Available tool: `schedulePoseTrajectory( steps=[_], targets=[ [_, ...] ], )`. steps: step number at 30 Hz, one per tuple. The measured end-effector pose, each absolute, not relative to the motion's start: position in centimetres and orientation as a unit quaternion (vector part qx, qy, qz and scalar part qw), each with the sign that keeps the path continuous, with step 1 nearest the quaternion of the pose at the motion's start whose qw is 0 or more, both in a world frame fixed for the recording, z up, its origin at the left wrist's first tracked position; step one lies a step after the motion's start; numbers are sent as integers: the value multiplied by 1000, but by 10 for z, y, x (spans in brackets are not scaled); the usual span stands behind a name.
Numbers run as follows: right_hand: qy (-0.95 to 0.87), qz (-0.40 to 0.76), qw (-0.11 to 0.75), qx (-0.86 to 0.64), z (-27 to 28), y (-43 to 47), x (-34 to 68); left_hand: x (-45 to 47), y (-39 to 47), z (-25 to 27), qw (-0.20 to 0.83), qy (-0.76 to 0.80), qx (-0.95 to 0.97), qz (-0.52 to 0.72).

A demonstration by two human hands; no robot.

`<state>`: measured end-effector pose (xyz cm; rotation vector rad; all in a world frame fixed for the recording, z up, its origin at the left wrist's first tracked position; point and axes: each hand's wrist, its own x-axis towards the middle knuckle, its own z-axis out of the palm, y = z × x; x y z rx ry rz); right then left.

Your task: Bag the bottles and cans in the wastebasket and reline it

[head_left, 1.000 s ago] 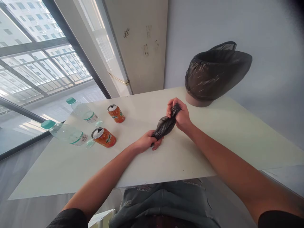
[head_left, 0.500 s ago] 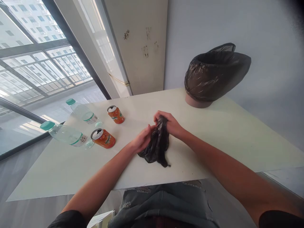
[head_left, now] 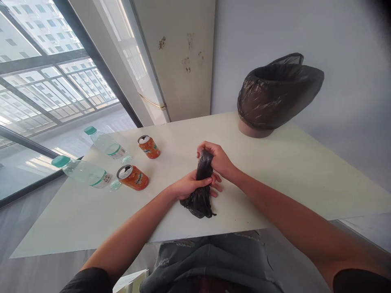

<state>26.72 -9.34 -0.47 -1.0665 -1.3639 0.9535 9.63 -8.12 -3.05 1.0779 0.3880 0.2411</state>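
Observation:
A black plastic bag [head_left: 200,203], gathered into a narrow bunch, is between my two hands over the front middle of the white table [head_left: 171,228]. My left hand [head_left: 194,184] is wrapped round the bunch partway down, thumb across its front and fingertips showing on the far side. Higher up, my right hand [head_left: 216,156] pinches the bag's top end, its fingers curled. Below my left hand the crumpled lower part hangs down to the tabletop.
Left of my hands stand two orange cans [head_left: 133,178] [head_left: 149,147] with opened tops and two clear bottles [head_left: 84,173] [head_left: 105,142] with green caps. A bin lined with a black bag [head_left: 275,97] stands at the back right by the wall. A fridge [head_left: 183,81] is behind the table.
My left hand has moved from the bag's side to close round its middle. The bag is drawn into a tighter, narrower bunch. My right hand stays at the top end.

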Motion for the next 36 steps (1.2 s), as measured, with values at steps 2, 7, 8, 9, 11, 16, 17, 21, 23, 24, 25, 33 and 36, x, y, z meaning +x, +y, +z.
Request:
schedulePoseTrajectory(
  steps=[2,7,8,9,11,16,17,21,23,24,25,33,36],
  targets=[
    [-502,483,574,-430,-7,-92,264,94,-79,-29,846,176,496,86],
    [-489,510,567,-423,-11,-82,278,91,-70,-26,855,189,478,63],
    [-499,511,559,-421,-11,-80,286,91,-68,-26,857,191,471,78],
    [-509,522,550,-409,-10,-77,294,91,-66,-26,860,193,462,103],
    [-518,569,528,-360,-9,-74,310,92,-63,-26,861,191,440,167],
    [-537,677,407,-295,-8,-80,306,94,-63,-31,847,210,444,202],
    [-550,680,384,-297,-9,-84,297,94,-65,-32,843,222,455,181],
    [-556,681,370,-301,-7,-98,260,93,-76,-33,834,235,492,89],
    [-497,706,397,-311,-5,-101,252,93,-78,-30,838,228,489,83],
    [-460,715,420,-317,-4,-101,251,93,-78,-29,840,226,486,89],
    [-427,717,447,-321,-3,-101,251,93,-77,-27,842,224,483,93],
    [-358,711,547,-260,-2,-93,259,95,-70,-27,850,187,486,74],
    [-320,717,570,-241,-2,-90,262,94,-71,-29,850,169,495,70]
  ],
)
